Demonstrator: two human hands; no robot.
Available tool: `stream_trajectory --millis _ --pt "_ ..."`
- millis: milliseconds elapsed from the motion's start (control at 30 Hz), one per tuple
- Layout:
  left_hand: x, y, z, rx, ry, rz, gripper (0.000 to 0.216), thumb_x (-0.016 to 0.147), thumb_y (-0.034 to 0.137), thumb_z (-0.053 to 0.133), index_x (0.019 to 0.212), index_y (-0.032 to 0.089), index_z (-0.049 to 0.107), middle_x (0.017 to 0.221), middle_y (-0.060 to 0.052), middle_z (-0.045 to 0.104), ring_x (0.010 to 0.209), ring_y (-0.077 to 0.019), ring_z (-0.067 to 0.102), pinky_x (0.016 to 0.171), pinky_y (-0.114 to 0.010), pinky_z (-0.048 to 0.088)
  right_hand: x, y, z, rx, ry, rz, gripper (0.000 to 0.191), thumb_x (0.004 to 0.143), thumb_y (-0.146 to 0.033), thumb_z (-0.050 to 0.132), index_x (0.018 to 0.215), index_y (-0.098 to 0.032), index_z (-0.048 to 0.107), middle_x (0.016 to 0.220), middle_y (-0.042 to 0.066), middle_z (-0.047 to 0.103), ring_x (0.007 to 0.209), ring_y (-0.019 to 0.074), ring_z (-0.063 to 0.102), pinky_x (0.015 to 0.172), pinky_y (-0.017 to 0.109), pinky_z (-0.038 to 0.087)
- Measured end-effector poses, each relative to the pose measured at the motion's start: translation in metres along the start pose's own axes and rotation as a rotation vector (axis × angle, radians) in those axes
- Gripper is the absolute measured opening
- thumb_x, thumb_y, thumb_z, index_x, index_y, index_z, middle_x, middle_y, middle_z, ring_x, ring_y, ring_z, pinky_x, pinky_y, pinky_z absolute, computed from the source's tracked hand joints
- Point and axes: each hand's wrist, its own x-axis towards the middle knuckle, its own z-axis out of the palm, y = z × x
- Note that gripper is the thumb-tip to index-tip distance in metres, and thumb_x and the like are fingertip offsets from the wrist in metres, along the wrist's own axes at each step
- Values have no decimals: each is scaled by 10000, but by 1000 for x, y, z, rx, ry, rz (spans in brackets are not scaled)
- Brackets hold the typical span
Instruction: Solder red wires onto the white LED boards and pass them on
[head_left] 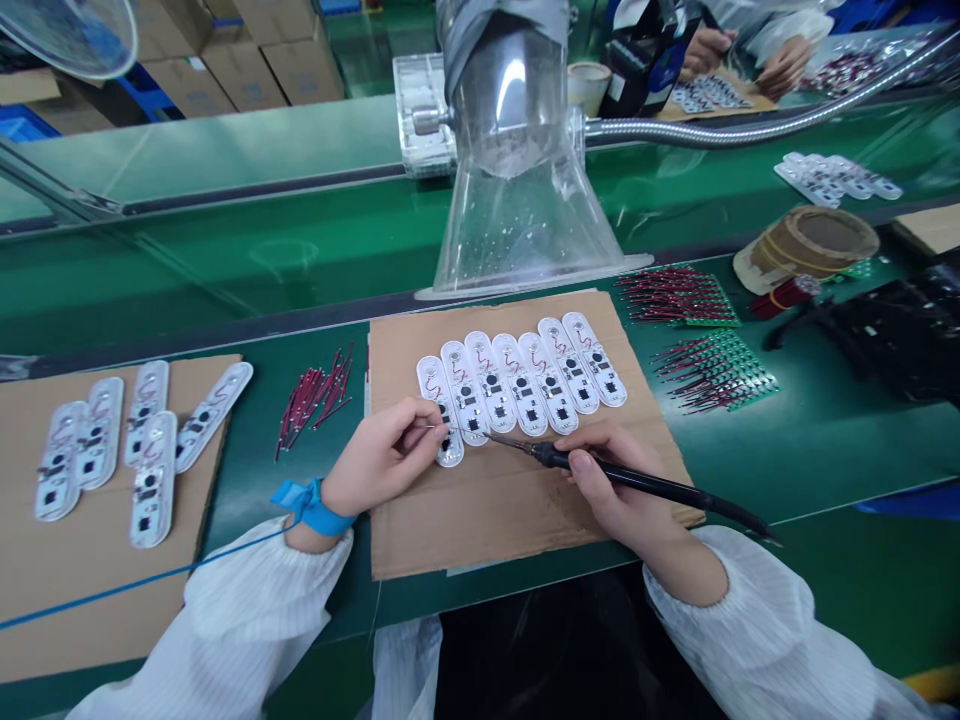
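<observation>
In the head view, several long rounded white circuit boards (498, 385) lie side by side on a cardboard sheet (480, 520). My right hand (619, 480) grips a black soldering iron (637, 482) like a pen. The iron's tip points left, close to the lower end of the second board from the left. My left hand (394, 450), with a blue wrist strap (315, 507), pinches a thin strand, perhaps solder wire (435, 427), over the leftmost board. Where the strand ends is too fine to make out.
Loose dark red wires (311, 395) lie left of the cardboard. More white boards (154, 480) rest on another sheet. Green boards with red wires (716, 370) sit right, near a tape roll (806, 250). A clear fume hood (525, 220) hangs behind. Across, a co-worker's hands (784, 68) show.
</observation>
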Motion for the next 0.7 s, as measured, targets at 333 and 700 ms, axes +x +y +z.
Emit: stream_trajectory --millis 333,700 --pt "-1 -1 0 6 13 22 49 1056 200 646 1013 220 659 689 92 448 575 -96 433 574 -237 382 -4 7 0 44 5 17 128 1127 -397 700 1101 -290 766 860 5 800 668 194 753 692 341 650" --pt "0 -2 0 24 21 61 65 1053 167 661 1015 221 661 691 95 454 578 -90 441 577 -227 382 -9 10 -1 61 22 30 123 1127 -391 707 1120 -282 764 860 5 790 671 190 744 681 331 630"
